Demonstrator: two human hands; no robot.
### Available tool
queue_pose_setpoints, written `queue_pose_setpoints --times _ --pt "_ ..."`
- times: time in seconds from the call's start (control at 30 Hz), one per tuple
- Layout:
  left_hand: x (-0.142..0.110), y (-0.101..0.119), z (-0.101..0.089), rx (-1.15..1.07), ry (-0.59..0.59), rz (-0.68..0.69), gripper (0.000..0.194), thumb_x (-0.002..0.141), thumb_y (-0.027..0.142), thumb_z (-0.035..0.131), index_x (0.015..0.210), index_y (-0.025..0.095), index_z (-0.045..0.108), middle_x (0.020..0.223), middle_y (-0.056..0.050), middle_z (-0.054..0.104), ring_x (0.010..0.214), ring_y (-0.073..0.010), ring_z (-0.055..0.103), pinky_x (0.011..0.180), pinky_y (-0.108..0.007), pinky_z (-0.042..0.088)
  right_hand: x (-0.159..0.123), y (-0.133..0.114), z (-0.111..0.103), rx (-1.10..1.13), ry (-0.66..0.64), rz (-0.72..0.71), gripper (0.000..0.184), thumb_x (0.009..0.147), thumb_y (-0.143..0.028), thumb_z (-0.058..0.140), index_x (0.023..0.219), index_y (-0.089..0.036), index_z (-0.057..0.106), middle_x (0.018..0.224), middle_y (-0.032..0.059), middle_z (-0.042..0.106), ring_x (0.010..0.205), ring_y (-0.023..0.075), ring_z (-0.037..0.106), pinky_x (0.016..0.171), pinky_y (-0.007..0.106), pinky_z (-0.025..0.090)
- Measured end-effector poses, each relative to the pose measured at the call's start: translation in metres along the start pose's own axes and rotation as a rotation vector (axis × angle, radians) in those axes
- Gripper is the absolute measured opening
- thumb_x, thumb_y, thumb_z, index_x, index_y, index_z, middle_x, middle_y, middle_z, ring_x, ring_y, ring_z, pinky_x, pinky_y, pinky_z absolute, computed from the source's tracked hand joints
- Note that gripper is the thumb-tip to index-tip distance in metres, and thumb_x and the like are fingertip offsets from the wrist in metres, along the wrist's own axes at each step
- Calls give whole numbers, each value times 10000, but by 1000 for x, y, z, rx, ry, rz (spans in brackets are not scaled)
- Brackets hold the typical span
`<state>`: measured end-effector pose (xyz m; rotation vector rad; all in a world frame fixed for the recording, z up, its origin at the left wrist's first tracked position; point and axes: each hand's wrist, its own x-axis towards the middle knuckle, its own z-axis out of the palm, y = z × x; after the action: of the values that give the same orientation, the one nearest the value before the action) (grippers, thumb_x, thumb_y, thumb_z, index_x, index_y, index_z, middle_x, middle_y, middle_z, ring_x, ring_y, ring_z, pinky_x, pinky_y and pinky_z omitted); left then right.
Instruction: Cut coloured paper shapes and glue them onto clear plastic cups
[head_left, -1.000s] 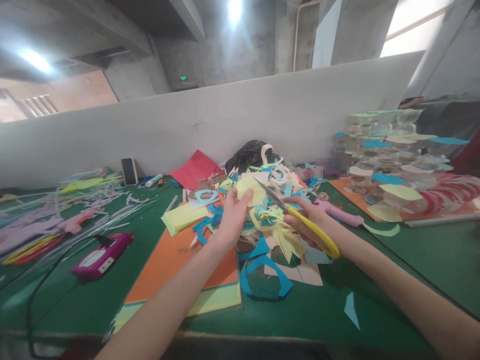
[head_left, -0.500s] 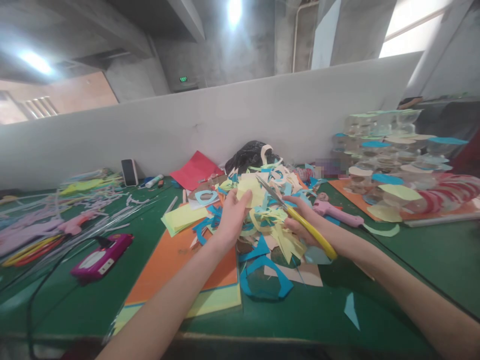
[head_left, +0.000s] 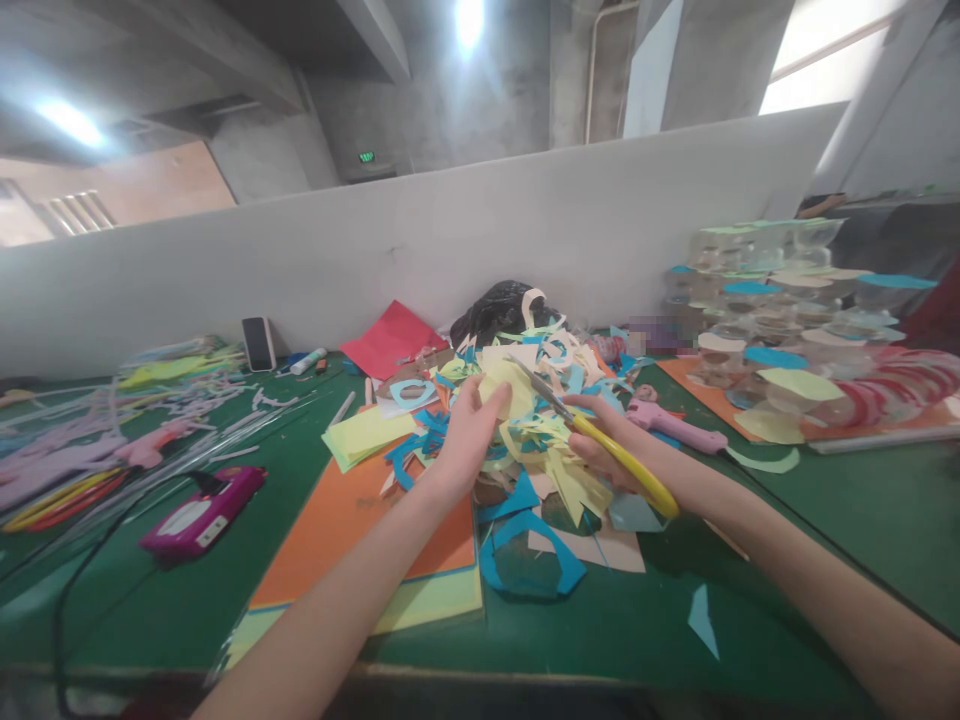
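Between thumb and fingers, my left hand [head_left: 471, 430] pinches a small pale yellow piece of paper [head_left: 511, 388]. My right hand [head_left: 611, 445] is closed round a pair of scissors with yellow handles [head_left: 628, 470]. Their metal blades point up and left, with the tips at the paper's upper edge; I cannot tell whether they are cutting into it. Beneath both hands spreads a heap of paper scraps [head_left: 559, 475] in blue, cream and yellow. A blue paper offcut with a hole [head_left: 496, 575] lies at the near side of the heap.
Orange sheets [head_left: 337, 530] lie left of the heap, beside a magenta power strip [head_left: 202, 515]. A pink glue gun [head_left: 686, 430] with a cable is on the right. Stacked clear cups with paper lids [head_left: 780, 330] stand at the far right. A black plastic bag [head_left: 495, 308] sits behind.
The yellow paper has turned slightly in my left hand, and the scissors have shifted a little against its edge. Other things on the table stay where they were.
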<state>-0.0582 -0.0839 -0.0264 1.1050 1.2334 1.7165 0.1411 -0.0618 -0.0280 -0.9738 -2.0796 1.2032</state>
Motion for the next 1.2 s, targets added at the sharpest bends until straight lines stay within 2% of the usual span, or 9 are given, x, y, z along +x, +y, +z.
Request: queue_pose_setpoints --times 0.27,0.53,0.67,0.77,0.87,0.97,1.07,1.2 --pt "1 0 -3 24 -13 -9 400 781 448 693 1088 214 589 1108 -79 665 945 -212 651 769 -301 522 2 -8 5 58 -6 68 755 787 -664 599 1333 -211 343 532 -113 425 357 89 381 353 211 311" --pt "5 -5 -9 -40 -46 1 383 796 444 684 1102 227 602 1155 -81 668 952 -209 662 753 -296 537 -1 -19 4 72 26 79 744 736 -689 620 1262 -205 416 439 -130 399 287 89 328 303 212 280" --pt "5 -4 -8 -20 -19 5 395 790 459 674 1104 221 635 1144 -79 683 934 -209 663 694 -274 529 -1 -15 3 75 55 62 719 751 -657 627 1268 -212 402 528 -115 404 335 83 357 334 214 291" --pt "8 -6 -9 10 16 1 387 787 466 665 1083 216 660 1138 -76 694 925 -204 660 675 -264 518 -1 -8 2 61 11 37 700 793 -588 625 1325 -239 334 663 -82 432 417 85 404 387 223 342" --pt "10 -10 -12 44 11 3 399 794 480 652 1084 206 667 1163 -86 685 948 -204 646 670 -257 515 -4 -7 0 24 -44 66 679 829 -539 606 1359 -251 293 755 -36 460 567 128 475 496 250 425" --pt "11 -12 -13 71 -2 6 418 797 499 647 1092 203 668 1198 -91 667 936 -194 633 663 -248 508 -6 -12 -1 -1 -65 78 652 854 -527 566 1366 -241 282 820 -8 462 691 161 504 609 283 462" --pt "10 -11 -13 87 -5 13 427 791 517 651 1093 215 662 1166 -83 671 897 -183 629 663 -252 505 -7 -14 -1 -53 -73 46 624 863 -530 550 1357 -242 302 830 1 481 681 168 495 599 293 442" --pt "8 -9 -10 103 13 32 428 787 513 659 1089 210 645 1017 -70 686 827 -179 624 659 -268 504 -4 -12 1 -119 -42 5 594 849 -540 581 1320 -239 380 822 14 540 634 164 501 567 290 419"
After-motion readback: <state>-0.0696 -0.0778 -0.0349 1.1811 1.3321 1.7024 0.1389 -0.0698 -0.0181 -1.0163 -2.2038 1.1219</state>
